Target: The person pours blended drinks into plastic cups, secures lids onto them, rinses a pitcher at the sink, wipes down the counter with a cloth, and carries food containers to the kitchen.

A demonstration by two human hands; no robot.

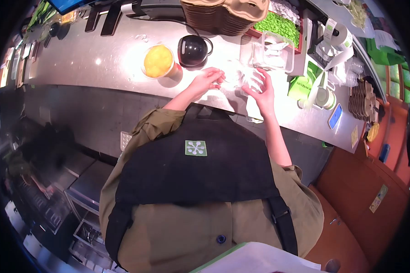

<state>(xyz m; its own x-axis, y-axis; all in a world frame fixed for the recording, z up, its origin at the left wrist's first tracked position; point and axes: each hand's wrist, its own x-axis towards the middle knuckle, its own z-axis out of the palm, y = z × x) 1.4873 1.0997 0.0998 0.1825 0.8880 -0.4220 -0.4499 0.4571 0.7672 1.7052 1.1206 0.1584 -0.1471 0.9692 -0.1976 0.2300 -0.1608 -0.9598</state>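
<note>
My left hand (208, 81) is over the steel counter, its fingertips drawn together in a pinch; glare hides what they hold, if anything. To its right, my right hand (262, 91) curves its thumb and fingers around a clear, shiny plastic piece (234, 73), whose exact shape is washed out by the bright light. Left of my hands stands a large cup (158, 61) topped with a yellow-orange filling or cover. A round black device (192, 51) with a handle-like loop and a cable sits just beyond my left hand.
Stacked brown cardboard cup carriers (223, 17) stand at the back. A clear plastic tub (274, 53) with white packets sits right of them, near a green packet (301, 86), a white roll (341, 36) and a blue-screened phone (335, 116). Dark phone-like devices (110, 20) lie back left.
</note>
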